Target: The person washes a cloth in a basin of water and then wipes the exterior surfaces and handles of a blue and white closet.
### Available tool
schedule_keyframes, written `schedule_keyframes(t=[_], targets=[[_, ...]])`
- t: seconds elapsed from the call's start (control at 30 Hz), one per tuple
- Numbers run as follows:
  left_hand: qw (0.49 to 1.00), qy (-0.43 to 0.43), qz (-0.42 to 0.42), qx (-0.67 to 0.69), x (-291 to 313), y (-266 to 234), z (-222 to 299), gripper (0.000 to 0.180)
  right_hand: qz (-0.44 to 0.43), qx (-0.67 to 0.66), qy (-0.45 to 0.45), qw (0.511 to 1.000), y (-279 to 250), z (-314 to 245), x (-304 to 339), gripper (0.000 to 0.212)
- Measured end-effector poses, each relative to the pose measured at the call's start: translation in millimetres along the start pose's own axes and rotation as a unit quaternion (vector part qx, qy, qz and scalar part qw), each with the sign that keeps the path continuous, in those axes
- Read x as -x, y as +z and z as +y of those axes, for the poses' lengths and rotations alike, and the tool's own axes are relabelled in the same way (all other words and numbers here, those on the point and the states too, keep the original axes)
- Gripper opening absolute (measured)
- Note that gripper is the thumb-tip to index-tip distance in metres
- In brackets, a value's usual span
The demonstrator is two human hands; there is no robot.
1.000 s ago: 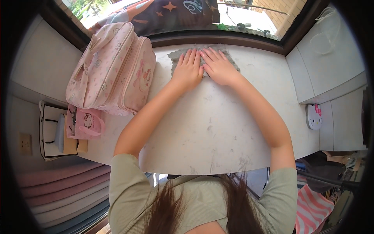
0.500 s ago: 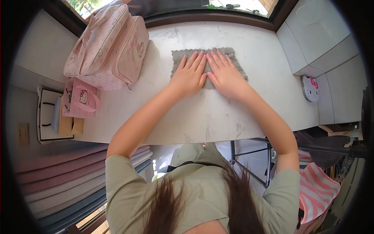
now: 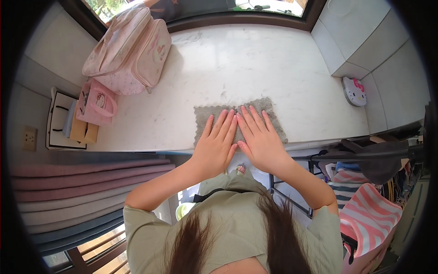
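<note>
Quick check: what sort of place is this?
Likely a room in a home: a white countertop against a dark-framed window, a pink bag on it, and striped cloth at lower right.

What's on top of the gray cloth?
The left hand and right hand, fingers extended, lie on the gray cloth. Its patches beneath them are covered, so can't be seen.

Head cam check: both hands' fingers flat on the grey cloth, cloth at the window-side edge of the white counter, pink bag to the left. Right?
Wrong edge: the head view shows the grey cloth at the white counter's near edge, beside the person. Fingers of the left hand and right hand are flat on it, pink bag to the left.
</note>
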State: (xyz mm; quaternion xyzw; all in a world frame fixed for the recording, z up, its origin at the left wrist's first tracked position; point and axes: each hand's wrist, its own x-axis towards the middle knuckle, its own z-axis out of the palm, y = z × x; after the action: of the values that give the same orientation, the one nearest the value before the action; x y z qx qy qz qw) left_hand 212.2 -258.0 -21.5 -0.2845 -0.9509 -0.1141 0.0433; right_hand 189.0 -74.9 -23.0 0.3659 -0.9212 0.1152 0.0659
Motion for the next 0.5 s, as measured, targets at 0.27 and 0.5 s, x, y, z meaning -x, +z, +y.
schedule_keyframes(t=[0.27, 0.5], targets=[[0.997, 0.075, -0.015, 0.014, -38.5, 9.8, -0.5, 0.062, -0.005, 0.002, 0.031, 0.999, -8.6, 35.3, 9.4, 0.058], [0.998, 0.056, -0.016, -0.017, -99.1, 20.1, -35.6, 0.061, 0.021, 0.027, 0.026, 0.999, -1.8, 83.7, -35.9, 0.056]])
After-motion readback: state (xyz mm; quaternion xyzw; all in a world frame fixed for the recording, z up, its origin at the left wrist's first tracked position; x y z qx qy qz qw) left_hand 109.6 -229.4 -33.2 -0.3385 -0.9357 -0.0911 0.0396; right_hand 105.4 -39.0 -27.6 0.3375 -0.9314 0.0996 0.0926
